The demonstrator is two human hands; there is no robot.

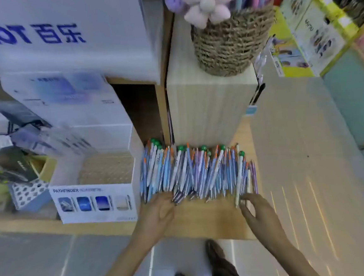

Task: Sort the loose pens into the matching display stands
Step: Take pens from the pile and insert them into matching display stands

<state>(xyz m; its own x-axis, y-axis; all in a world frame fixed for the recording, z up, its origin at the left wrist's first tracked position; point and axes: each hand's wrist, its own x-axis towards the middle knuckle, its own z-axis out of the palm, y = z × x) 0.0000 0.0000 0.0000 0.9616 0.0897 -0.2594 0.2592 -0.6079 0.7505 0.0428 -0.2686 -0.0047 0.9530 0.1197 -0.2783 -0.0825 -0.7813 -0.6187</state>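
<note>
A wide heap of loose pens [197, 172] in blue, white and purple, some with orange or green tops, lies on a low wooden shelf [206, 220]. My left hand [159, 212] rests at the near left edge of the heap, fingers relaxed against the pen tips. My right hand [256, 208] reaches the heap's near right corner, its fingertips on a white pen [238, 190] that sticks out toward me. A white PATHFINDER display box [95, 200] stands left of the pens, its top compartment open.
Behind the pens rises a pale wooden block [209, 108] carrying a woven basket [230, 46] of plush flowers. White cartons [66, 102] stack at the left. A grey cabinet [307, 150] borders the right. My shoes [220, 264] stand on the tiled floor below.
</note>
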